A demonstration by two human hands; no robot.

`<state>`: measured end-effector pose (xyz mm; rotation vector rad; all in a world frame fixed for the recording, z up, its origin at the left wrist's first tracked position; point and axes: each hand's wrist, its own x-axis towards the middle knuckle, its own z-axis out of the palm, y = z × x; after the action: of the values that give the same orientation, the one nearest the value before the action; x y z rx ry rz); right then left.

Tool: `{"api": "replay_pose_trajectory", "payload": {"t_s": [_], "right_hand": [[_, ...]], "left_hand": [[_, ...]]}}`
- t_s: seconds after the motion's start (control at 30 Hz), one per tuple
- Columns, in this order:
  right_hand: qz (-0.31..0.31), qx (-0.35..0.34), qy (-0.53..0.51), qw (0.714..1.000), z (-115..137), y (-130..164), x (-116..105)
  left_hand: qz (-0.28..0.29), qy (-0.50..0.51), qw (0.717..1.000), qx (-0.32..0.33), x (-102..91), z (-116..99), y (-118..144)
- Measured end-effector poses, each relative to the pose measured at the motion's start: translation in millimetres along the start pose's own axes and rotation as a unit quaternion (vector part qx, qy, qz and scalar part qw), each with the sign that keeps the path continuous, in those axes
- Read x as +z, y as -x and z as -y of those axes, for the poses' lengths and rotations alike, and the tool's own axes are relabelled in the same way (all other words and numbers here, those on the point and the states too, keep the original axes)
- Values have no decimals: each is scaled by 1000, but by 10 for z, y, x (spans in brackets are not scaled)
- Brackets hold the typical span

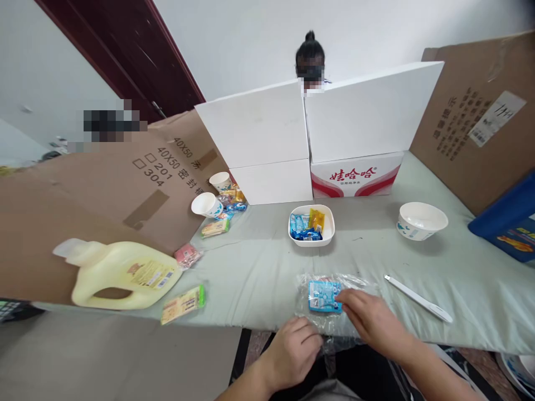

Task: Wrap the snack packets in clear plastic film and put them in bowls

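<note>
A small blue packet (324,296) lies at the table's front edge, on or inside a crinkled clear plastic bag (304,292); which of the two I cannot tell. My right hand (373,318) pinches the packet's right edge between thumb and fingers. Lower down, my left hand (293,348) is closed on the bag's near edge, its fingertips partly hidden. Beyond the packet stands a white tray (328,229) with light blue, dark blue and yellow packets in it. To the right lies a white knife-like tool (418,299).
A white paper bowl (422,220) and a blue bottle (512,223) stand right. On the left are a pale yellow jug (125,273), a green-ended packet (183,305), a pink packet (188,255) and a tipped cup (207,205). White boxes (267,133) wall the back; a person is behind them.
</note>
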<state>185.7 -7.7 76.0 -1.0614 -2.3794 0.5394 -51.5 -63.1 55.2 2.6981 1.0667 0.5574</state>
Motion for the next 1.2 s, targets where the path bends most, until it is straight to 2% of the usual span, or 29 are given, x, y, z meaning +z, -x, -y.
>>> {"api": "replay_pose_trajectory", "payload": {"t_s": [0.07,0.13,0.23,0.33,0.4,0.53,0.73,0.87,1.0,1.1,1.2], "right_hand": [[81,42,36,995,56,-51,109],[111,87,87,986,27,-56,211],[65,105,140,982,-141,-11,334],[-27,70,176,982,-361,62,469],[-59,46,194,978,-481,109,573],[-49,31,205,977,-595,159,714],[-21,47,191,980,-599,159,712],[-13,54,181,982,-592,149,698],[-8,58,181,982,-586,144,689],[-9,54,184,981,-589,145,691],[-12,51,177,983,-596,147,700]], "left_hand": [[-30,-9,999,-7,23,25,-135],[-48,-34,998,-30,58,81,-265],[-19,-60,995,-71,108,213,-428],[34,-60,991,-119,146,356,-553],[50,-54,987,-143,164,428,-617],[24,-36,989,-140,149,513,-666],[-25,-23,988,-153,-11,708,-567],[15,-25,985,-167,-77,777,-570],[44,2,987,-152,-108,768,-654],[-1,72,985,-158,-232,869,-759],[-114,81,960,-242,-450,1087,-995]]}}
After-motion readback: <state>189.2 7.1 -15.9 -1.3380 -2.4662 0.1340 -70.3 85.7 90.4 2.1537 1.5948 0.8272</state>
